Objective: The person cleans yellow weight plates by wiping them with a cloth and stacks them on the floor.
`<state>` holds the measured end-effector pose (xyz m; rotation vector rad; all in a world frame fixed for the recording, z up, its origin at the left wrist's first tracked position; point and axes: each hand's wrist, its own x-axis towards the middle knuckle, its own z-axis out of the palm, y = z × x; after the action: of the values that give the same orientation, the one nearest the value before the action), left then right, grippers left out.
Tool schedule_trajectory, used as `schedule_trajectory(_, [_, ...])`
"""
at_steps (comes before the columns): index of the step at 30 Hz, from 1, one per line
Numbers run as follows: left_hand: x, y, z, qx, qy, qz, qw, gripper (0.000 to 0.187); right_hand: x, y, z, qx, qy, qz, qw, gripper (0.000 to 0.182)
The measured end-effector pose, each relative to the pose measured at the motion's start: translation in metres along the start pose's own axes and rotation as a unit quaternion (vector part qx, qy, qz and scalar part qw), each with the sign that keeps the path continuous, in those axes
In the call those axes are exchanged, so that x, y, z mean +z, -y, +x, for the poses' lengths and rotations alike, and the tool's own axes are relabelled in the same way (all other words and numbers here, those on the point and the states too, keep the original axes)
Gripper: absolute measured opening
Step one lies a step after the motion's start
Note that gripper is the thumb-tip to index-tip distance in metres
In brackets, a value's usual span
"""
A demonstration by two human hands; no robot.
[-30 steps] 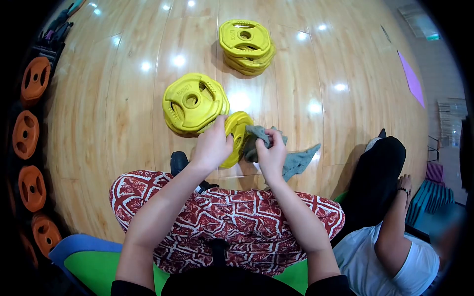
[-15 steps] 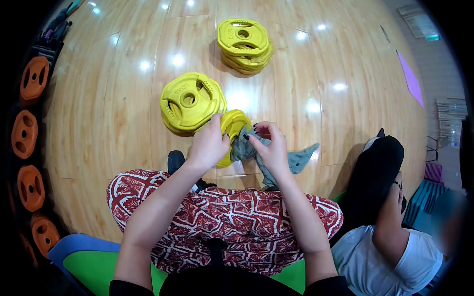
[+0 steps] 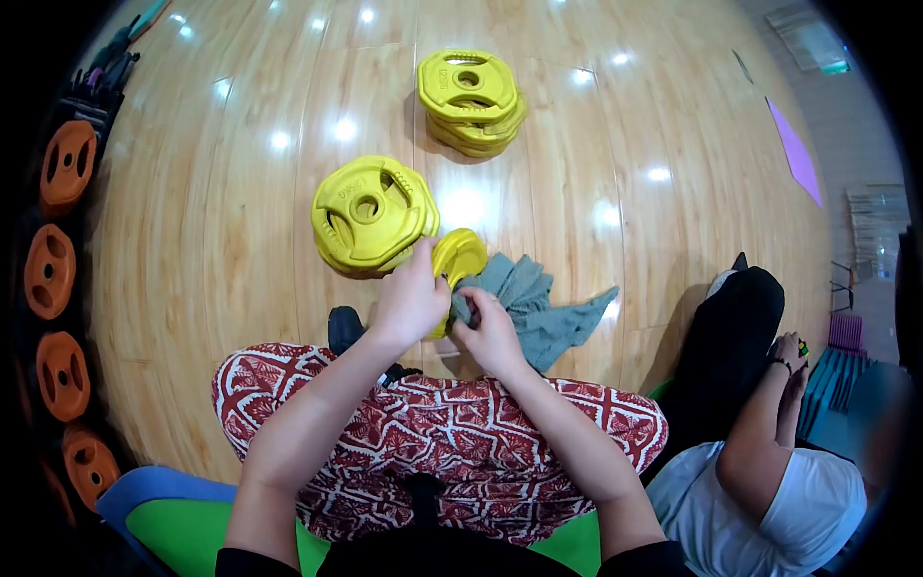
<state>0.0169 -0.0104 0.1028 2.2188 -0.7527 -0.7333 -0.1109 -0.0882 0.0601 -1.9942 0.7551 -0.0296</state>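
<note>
A yellow weight plate point(image 3: 461, 254) is tilted on its edge in front of me, gripped at its left side by my left hand point(image 3: 411, 296). My right hand point(image 3: 491, 335) is closed on a bunched end of a grey-green cloth point(image 3: 532, 306), pressed against the plate's lower part. The rest of the cloth spreads over the floor to the right. Just beyond my left hand lies a stack of yellow weight plates point(image 3: 370, 213), the top one marked 1.25KG. Both hands partly hide the tilted plate.
Farther off stands another yellow plate stack point(image 3: 468, 96). Orange weight plates point(image 3: 62, 272) line a rack at the left. A seated person in a white shirt point(image 3: 769, 500) is close on my right. A purple mat point(image 3: 794, 151) lies at the far right on the wooden floor point(image 3: 577, 144).
My right hand has moved down and left with the cloth's end, toward the plate's lower part. More cloth now lies spread on the floor. The neighbour's forearm has shifted.
</note>
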Motion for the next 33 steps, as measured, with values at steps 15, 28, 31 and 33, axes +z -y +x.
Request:
schedule_trajectory(15, [0.006,0.005,-0.002,0.066,-0.01,-0.015,0.998,0.043,0.001,-0.004,0.0,-0.044,0.032,-0.103,0.993,0.052])
schedule_trajectory(28, [0.001,0.011,0.004,0.052,0.004,-0.01,0.999,0.041,-0.001,-0.012,0.002,-0.057,0.026,-0.073,0.995,0.043])
schedule_trajectory(31, [0.001,0.012,0.002,0.048,0.004,-0.013,0.999,0.042,0.001,-0.017,0.009,0.023,0.07,0.079,0.994,0.042])
schedule_trajectory(33, [0.001,0.011,0.003,0.052,0.007,-0.007,0.999,0.041,-0.005,-0.017,0.019,0.153,0.153,0.236,0.947,0.041])
